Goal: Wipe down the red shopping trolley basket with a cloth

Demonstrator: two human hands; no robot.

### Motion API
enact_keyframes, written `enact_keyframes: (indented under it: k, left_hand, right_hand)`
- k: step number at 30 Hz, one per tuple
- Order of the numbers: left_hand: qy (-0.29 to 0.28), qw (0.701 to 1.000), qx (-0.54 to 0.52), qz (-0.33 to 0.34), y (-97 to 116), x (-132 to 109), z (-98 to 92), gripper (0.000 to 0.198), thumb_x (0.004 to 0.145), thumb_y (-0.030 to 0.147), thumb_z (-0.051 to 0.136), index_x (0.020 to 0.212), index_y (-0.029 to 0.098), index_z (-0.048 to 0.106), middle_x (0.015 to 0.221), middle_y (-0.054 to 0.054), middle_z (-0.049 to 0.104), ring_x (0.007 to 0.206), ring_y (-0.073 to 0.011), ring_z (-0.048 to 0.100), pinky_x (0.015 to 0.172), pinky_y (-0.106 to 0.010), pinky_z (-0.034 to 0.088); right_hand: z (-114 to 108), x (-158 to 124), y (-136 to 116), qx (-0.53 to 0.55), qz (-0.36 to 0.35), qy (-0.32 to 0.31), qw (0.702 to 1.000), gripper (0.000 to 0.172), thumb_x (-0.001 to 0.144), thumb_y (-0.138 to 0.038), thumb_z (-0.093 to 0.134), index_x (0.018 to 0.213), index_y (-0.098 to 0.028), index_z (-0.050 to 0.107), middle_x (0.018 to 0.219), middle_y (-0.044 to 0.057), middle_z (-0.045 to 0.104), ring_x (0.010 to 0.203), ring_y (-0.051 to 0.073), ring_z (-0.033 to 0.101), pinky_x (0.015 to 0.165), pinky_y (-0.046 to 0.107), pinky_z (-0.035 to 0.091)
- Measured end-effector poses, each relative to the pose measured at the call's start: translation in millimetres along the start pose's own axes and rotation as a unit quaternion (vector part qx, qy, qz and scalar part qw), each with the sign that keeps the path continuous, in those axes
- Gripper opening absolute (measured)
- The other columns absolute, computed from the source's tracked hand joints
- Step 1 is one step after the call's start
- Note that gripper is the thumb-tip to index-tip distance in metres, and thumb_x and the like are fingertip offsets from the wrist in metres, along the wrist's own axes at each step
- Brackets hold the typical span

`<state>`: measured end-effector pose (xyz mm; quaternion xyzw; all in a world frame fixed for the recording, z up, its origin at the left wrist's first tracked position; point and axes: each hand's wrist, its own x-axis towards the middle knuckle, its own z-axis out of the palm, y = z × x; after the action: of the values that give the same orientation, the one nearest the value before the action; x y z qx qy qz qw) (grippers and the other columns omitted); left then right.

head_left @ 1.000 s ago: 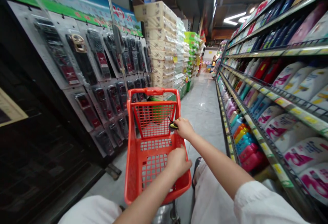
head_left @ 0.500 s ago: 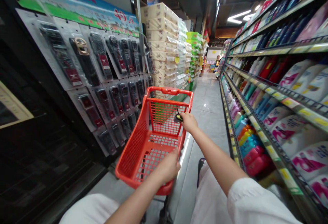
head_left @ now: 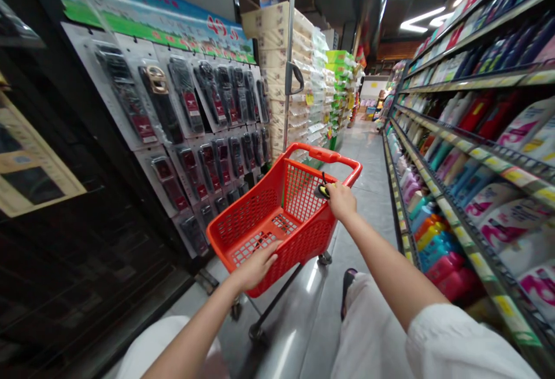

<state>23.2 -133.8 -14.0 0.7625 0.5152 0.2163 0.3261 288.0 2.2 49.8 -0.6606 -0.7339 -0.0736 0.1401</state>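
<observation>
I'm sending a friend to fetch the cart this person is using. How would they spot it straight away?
Stand in the aisle between the wall of hanging black packaged goods and the long shelves of bottles. On the grey floor there is a small red plastic basket cart, tilted on its wheels. The left hand is on its near rim, the right hand by its red handle.
</observation>
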Motion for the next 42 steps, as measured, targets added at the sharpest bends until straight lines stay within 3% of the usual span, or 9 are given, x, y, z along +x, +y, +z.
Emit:
enact_keyframes:
  k: [4,11,21,25,28,30,35,38,42]
  left_hand:
    - [-0.013,1.000,0.005,-0.002,-2,-2,-1.0,0.049,0.094,0.036,0.037,0.138,0.020,0.050,0.147,-0.007,0.048,0.136,-0.0229,0.043,0.117,-0.040,0.027]
    - [-0.006,1.000,0.016,-0.022,-11,-11,-19.0,0.054,0.092,0.050,0.040,0.136,0.021,0.054,0.146,-0.006,0.049,0.136,-0.0245,0.042,0.117,-0.041,0.027]
    - [-0.012,0.999,-0.002,-0.048,-29,-54,-48.1,0.065,0.085,0.067,0.043,0.133,0.027,0.058,0.143,-0.003,0.052,0.135,-0.0271,0.044,0.116,-0.041,0.027]
    - [-0.003,0.998,-0.004,-0.055,-28,-62,-54.6,0.062,0.083,0.067,0.046,0.124,0.025,0.065,0.134,-0.005,0.061,0.125,-0.0285,0.053,0.110,-0.039,0.036]
    - [-0.010,0.999,0.033,-0.031,-9,-44,-58.2,0.058,0.084,0.066,0.042,0.087,0.017,0.073,0.093,-0.005,0.073,0.090,-0.0257,0.065,0.084,-0.033,0.048]
    - [-0.012,0.996,0.084,-0.017,11,-17,-55.7,0.063,0.085,0.067,0.038,0.063,0.014,0.064,0.064,-0.003,0.063,0.066,-0.0193,0.058,0.065,-0.028,0.043]
    - [-0.038,0.993,0.103,0.048,45,61,-26.8,0.050,0.081,0.064,0.047,0.078,0.016,0.062,0.071,-0.003,0.061,0.069,-0.0182,0.052,0.064,-0.027,0.039]
    - [-0.019,0.995,0.088,0.044,38,80,-11.7,0.043,0.084,0.059,0.044,0.078,0.018,0.058,0.075,-0.004,0.061,0.073,-0.0191,0.051,0.067,-0.028,0.039]
    - [-0.042,0.996,0.075,0.017,24,77,-11.1,0.040,0.086,0.054,0.040,0.073,0.018,0.053,0.074,-0.002,0.057,0.070,-0.0167,0.050,0.067,-0.027,0.038]
  right_hand:
    - [1,-24,-24,-0.015,0.053,0.002,0.998,0.037,0.100,-0.027,0.027,0.126,-0.028,0.054,0.124,0.012,0.051,0.108,0.025,0.049,0.076,0.031,0.045]
    - [10,-82,-84,0.014,-0.077,-0.035,0.996,0.035,0.098,-0.028,0.031,0.125,-0.036,0.051,0.125,0.008,0.053,0.107,0.024,0.049,0.071,0.030,0.046]
    - [-38,-25,21,-0.002,0.010,0.034,0.999,0.040,0.095,-0.020,0.035,0.131,-0.028,0.051,0.126,0.011,0.052,0.103,0.023,0.054,0.075,0.031,0.045]
    - [-41,-15,29,0.013,0.074,0.074,0.994,0.041,0.092,-0.018,0.039,0.129,-0.026,0.055,0.128,0.011,0.052,0.102,0.024,0.054,0.074,0.031,0.045]
    - [-34,-28,2,0.007,0.053,0.074,0.996,0.032,0.093,-0.020,0.039,0.116,-0.025,0.060,0.120,0.011,0.055,0.106,0.026,0.051,0.072,0.031,0.046]
    - [-27,-44,-25,0.005,0.014,0.059,0.998,0.028,0.094,-0.021,0.039,0.110,-0.024,0.061,0.115,0.011,0.056,0.107,0.027,0.050,0.072,0.032,0.047]
    - [-15,-76,-70,0.030,-0.097,0.020,0.995,0.020,0.090,-0.026,0.049,0.108,-0.024,0.059,0.110,0.010,0.058,0.101,0.025,0.051,0.070,0.031,0.048]
    - [-14,-75,-49,0.050,-0.103,0.043,0.993,0.026,0.088,-0.021,0.051,0.112,-0.028,0.059,0.117,0.006,0.058,0.101,0.023,0.052,0.075,0.031,0.048]
    - [-15,-51,19,0.061,-0.034,0.120,0.990,0.045,0.084,-0.011,0.049,0.124,-0.030,0.057,0.136,0.005,0.051,0.108,0.024,0.051,0.084,0.033,0.047]
